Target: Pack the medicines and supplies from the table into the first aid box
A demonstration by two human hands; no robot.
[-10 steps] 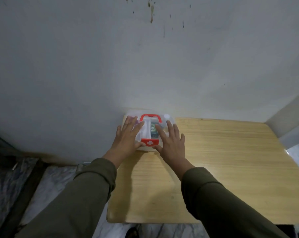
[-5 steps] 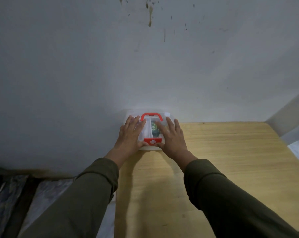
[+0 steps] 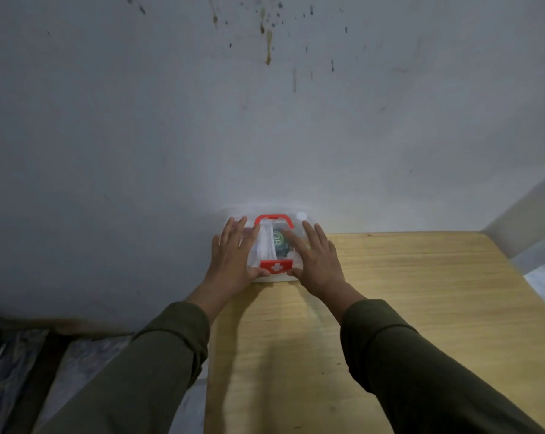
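Note:
A small clear plastic first aid box (image 3: 266,245) with a red handle and a red latch bearing a white cross sits at the far left corner of the wooden table (image 3: 406,308), against the wall. Its lid is down. A dark green item shows through the lid. My left hand (image 3: 230,261) lies flat on the left half of the lid, fingers spread. My right hand (image 3: 316,261) lies flat on the right half, thumb near the latch. Both palms press on the box; neither hand wraps around it.
A stained grey wall (image 3: 265,120) rises right behind the box. The table's left edge drops to a marble floor (image 3: 86,364) beside my left sleeve. A white ledge (image 3: 531,220) stands at the far right.
The view has shifted a little, and both hands have settled further onto the lid, closer on either side of the red latch. The box stays in the corner.

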